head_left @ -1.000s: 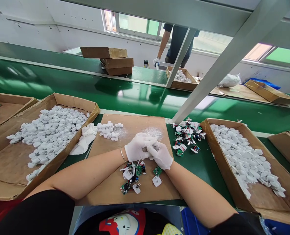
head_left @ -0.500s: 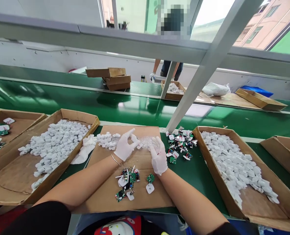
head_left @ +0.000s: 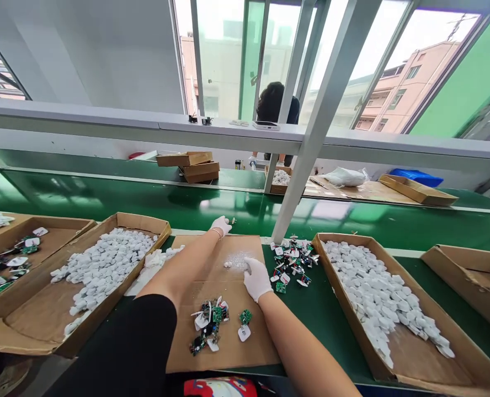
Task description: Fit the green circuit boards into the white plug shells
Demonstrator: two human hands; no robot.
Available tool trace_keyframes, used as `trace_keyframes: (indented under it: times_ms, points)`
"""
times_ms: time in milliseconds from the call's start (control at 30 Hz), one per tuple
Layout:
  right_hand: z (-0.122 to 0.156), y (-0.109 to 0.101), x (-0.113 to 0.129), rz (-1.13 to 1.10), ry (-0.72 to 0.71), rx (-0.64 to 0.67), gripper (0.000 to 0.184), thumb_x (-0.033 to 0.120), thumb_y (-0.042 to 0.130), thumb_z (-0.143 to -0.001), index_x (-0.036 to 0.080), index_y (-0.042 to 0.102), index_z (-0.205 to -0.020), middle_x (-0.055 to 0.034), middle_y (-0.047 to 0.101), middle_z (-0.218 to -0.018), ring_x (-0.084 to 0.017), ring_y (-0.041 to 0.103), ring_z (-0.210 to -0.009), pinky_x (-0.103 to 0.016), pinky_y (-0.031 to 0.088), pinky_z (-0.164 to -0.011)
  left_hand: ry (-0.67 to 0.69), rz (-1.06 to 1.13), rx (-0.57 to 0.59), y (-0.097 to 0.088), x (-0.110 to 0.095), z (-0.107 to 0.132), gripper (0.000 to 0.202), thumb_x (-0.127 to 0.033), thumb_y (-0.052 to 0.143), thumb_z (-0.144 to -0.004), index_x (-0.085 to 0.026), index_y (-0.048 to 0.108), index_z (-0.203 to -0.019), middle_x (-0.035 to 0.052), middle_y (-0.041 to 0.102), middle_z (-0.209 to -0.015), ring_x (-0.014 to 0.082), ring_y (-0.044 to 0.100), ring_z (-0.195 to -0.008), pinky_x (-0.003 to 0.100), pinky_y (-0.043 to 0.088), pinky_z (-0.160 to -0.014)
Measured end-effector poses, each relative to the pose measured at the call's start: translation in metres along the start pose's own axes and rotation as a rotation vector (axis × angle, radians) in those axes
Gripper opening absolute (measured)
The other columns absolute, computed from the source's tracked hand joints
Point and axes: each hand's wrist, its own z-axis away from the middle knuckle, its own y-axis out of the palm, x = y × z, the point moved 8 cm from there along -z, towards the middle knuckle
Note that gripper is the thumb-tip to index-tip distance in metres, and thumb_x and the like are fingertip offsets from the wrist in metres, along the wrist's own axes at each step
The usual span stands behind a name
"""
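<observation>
- Fingers (head_left: 248,267) of gloved right hand (head_left: 256,279): released, loosely spread, tips touching cardboard sheet (head_left: 232,289), nothing visibly held.
- Small white bits (head_left: 228,264): on sheet, 10 o'clock from right hand.
- Gloved left hand (head_left: 221,225): at sheet's far edge, fingers bunched; grip cannot be told.
- Circuit-board pile (head_left: 209,328), mixed with white plastic housings: on sheet, 7 o'clock from right hand.
- Green circuit board (head_left: 245,316) and white housing (head_left: 244,333): just right of pile, 6 o'clock from right hand.
- Second circuit-board pile (head_left: 292,264): on green conveyor belt (head_left: 331,215), 3 o'clock.
- Cardboard trays (head_left: 145,223) of white housings: 9 and 3 o'clock.
</observation>
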Motion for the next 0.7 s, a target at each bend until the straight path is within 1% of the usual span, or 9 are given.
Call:
trace_keyframes:
  times_ms: [67,200,267,333,400,467,533,600,700]
  points:
    - [-0.001,0.002,0.003,0.048,-0.022,0.012,0.026,0.033,0.054,-0.095,0.019,0.059,-0.117,-0.0091,0.058,-0.123,-0.020,0.060,-0.102,-0.039,0.053,-0.087,0.046,-0.032,0.031,0.007,0.007,0.022,0.034,-0.033,0.056,-0.091,-0.014,0.055,-0.120,0.0101,0.058,-0.120,0.0211,0.060,-0.104,0.042,0.053,-0.088]
    - [-0.004,0.003,0.003,0.101,-0.041,-0.005,0.028,0.033,0.055,-0.095,0.018,0.058,-0.119,-0.0096,0.058,-0.122,-0.020,0.060,-0.102,-0.040,0.053,-0.087,0.179,-0.064,0.087,0.031,0.026,0.086,0.031,-0.034,0.055,-0.092,-0.014,0.058,-0.115,0.0094,0.060,-0.117,0.0204,0.060,-0.103,0.042,0.053,-0.089]
    - [-0.003,0.003,0.001,0.115,-0.046,-0.018,0.029,0.033,0.055,-0.094,0.018,0.058,-0.119,-0.0093,0.058,-0.122,-0.021,0.060,-0.103,-0.041,0.053,-0.087,0.232,-0.062,0.098,0.042,0.034,0.113,0.025,-0.033,0.058,-0.089,-0.015,0.064,-0.106,0.0073,0.065,-0.111,0.0218,0.061,-0.103,0.041,0.050,-0.093]
    - [-0.002,0.004,0.001,0.132,-0.059,-0.026,0.028,0.031,0.058,-0.092,0.016,0.060,-0.115,-0.0090,0.060,-0.119,-0.022,0.060,-0.104,-0.042,0.051,-0.090,0.269,-0.046,0.091,0.049,0.038,0.129,0.019,-0.026,0.065,-0.083,-0.016,0.070,-0.098,0.0077,0.069,-0.103,0.0242,0.061,-0.104,0.042,0.046,-0.100]
    - [0.000,0.006,0.004,0.149,-0.085,-0.029,0.024,0.020,0.062,-0.086,0.012,0.064,-0.109,-0.0120,0.063,-0.114,-0.024,0.059,-0.108,-0.041,0.048,-0.095,0.289,-0.014,0.070,0.051,0.037,0.135,0.020,-0.019,0.065,-0.079,-0.016,0.071,-0.098,0.0086,0.071,-0.101,0.0244,0.062,-0.104,0.041,0.043,-0.102]
    - [0.001,0.009,0.010,0.158,-0.123,-0.019,0.026,0.013,0.060,-0.080,0.011,0.068,-0.105,-0.0140,0.067,-0.108,-0.024,0.061,-0.105,-0.038,0.048,-0.096,0.299,0.029,0.043,0.051,0.035,0.136,0.025,-0.016,0.062,-0.079,-0.016,0.070,-0.103,0.0088,0.071,-0.104,0.0217,0.063,-0.100,0.037,0.046,-0.099]
    - [0.002,0.012,0.016,0.156,-0.169,0.001,0.029,0.014,0.060,-0.076,0.013,0.069,-0.104,-0.0136,0.069,-0.105,-0.024,0.063,-0.102,-0.038,0.049,-0.094,0.304,0.065,0.025,0.050,0.033,0.135,0.025,-0.015,0.061,-0.079,-0.015,0.069,-0.102,0.0085,0.071,-0.100,0.0190,0.064,-0.092,0.033,0.050,-0.092]
    - [0.002,0.015,0.021,0.146,-0.215,0.017,0.033,0.018,0.064,-0.072,0.016,0.070,-0.105,-0.0131,0.070,-0.108,-0.026,0.063,-0.105,-0.040,0.048,-0.096,0.308,0.089,0.019,0.051,0.034,0.134,0.017,-0.014,0.063,-0.076,-0.015,0.070,-0.091,0.0074,0.072,-0.092,0.0186,0.065,-0.086,0.032,0.052,-0.087]
    - [0.001,0.019,0.022,0.125,-0.253,0.030,0.038,0.018,0.066,-0.069,0.016,0.070,-0.107,-0.0141,0.069,-0.114,-0.028,0.062,-0.111,-0.043,0.046,-0.100,0.297,0.139,0.017,0.054,0.039,0.131,0.013,-0.017,0.067,-0.074,-0.016,0.071,-0.087,0.0066,0.073,-0.091,0.0187,0.066,-0.087,0.032,0.053,-0.087]
